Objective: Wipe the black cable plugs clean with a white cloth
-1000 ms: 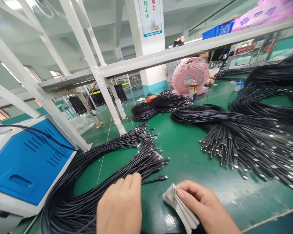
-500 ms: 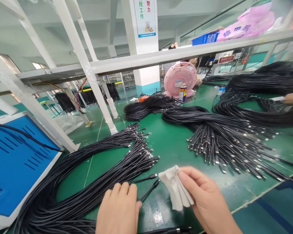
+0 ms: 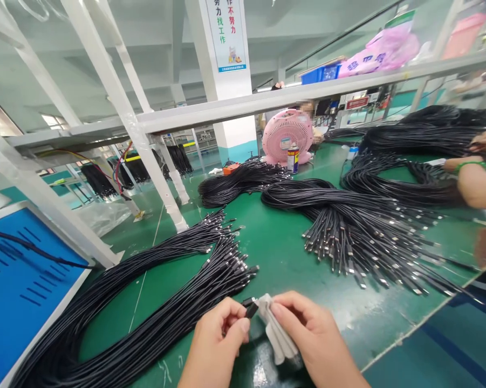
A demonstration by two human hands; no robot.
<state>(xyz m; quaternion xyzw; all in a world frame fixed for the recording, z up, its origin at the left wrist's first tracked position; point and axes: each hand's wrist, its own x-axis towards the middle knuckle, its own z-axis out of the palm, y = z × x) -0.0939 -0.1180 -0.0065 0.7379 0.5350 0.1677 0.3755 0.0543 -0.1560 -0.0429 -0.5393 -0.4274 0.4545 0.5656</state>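
My left hand (image 3: 217, 339) is closed, thumb and fingers pinching the end of a black USB cable (image 3: 251, 309) with its metal plug facing right. A folded whitish cloth (image 3: 275, 338) hangs from the pinched fingers of my right hand (image 3: 311, 331). Its upper corner is at the plug's tip; whether the two touch I cannot tell. Behind my left hand, a thick bundle of black cables (image 3: 153, 328) curves across the green table (image 3: 267, 237), connector ends pointing right.
More cable bundles (image 3: 332, 202) lie beyond, near a pink fan (image 3: 288, 134) and a spray can (image 3: 293, 159). At the right, another person's arm (image 3: 479, 180) reaches over cables. White frame posts (image 3: 123, 113) and a blue machine (image 3: 28, 291) stand left.
My left hand has turned and lifted, and now pinches the cable end. The cloth in my right hand has come to the plug. Another person's arm shows more at the right.
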